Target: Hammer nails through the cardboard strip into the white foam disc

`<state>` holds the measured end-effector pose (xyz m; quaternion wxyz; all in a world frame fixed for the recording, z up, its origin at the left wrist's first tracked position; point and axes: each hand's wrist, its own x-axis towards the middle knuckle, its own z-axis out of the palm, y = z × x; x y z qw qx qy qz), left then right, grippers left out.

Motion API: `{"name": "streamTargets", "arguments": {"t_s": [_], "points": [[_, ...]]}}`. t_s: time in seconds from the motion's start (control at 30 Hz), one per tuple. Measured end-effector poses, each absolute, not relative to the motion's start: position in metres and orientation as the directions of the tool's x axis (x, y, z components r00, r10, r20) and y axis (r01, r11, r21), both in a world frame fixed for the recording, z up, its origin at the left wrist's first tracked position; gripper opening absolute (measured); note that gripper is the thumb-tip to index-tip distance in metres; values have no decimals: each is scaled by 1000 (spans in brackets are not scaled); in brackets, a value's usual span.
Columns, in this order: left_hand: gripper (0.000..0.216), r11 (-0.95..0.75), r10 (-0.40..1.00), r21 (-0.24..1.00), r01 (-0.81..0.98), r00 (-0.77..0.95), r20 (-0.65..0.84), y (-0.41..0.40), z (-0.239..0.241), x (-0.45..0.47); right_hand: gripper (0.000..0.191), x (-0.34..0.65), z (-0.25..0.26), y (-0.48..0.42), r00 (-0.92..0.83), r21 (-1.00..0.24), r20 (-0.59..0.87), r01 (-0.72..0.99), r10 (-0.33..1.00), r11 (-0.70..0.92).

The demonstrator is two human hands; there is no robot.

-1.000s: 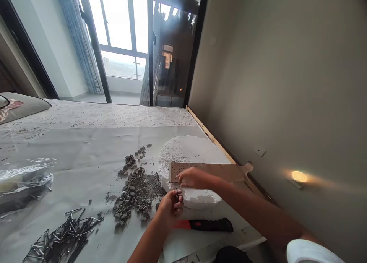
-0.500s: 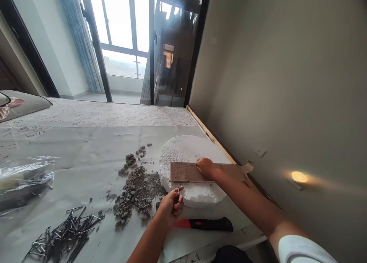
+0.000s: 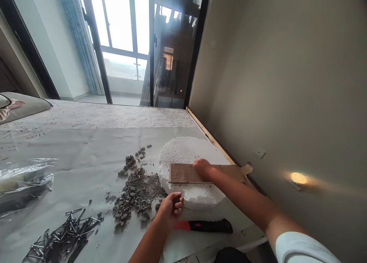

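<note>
My left hand [image 3: 172, 206] is raised in front of the white foam disc [image 3: 190, 148], its fingers curled in; whatever they hold is hidden. Across the disc lies a narrow brown board [image 3: 182, 173] with rows of small holes. Over the middle of this board is my right hand [image 3: 203, 169], fingers pinched down near its far edge, what is in them too small to name. Below my left hand rests a tool with a red and black handle [image 3: 212, 226]; its other end is out of sight. A pile of loose nails [image 3: 65, 234] lies at the lower left.
Grey rubble and grit [image 3: 134, 190] are heaped left of the disc. A clear plastic bag [image 3: 25, 186] with dark contents lies at the far left. Along the right wall [image 3: 286, 83] runs a wooden edge strip [image 3: 213, 138]. A glass door stands behind.
The small nail-like piece that stuck out of my left fingers no longer shows, and those fingers have curled further in. My right hand has shifted slightly left along the board.
</note>
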<state>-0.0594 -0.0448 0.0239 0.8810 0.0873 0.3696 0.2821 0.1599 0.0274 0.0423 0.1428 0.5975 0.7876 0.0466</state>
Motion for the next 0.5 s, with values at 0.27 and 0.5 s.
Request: {"name": "streamTargets", "arguments": {"t_s": [0.27, 0.5], "points": [[11, 839, 539, 312, -446, 601, -590, -44, 17, -58, 26, 157, 44, 27, -261, 255, -178, 919, 949, 300], [14, 828, 552, 304, -472, 585, -594, -46, 17, -61, 25, 155, 47, 28, -239, 229, -177, 933, 955, 276]]}}
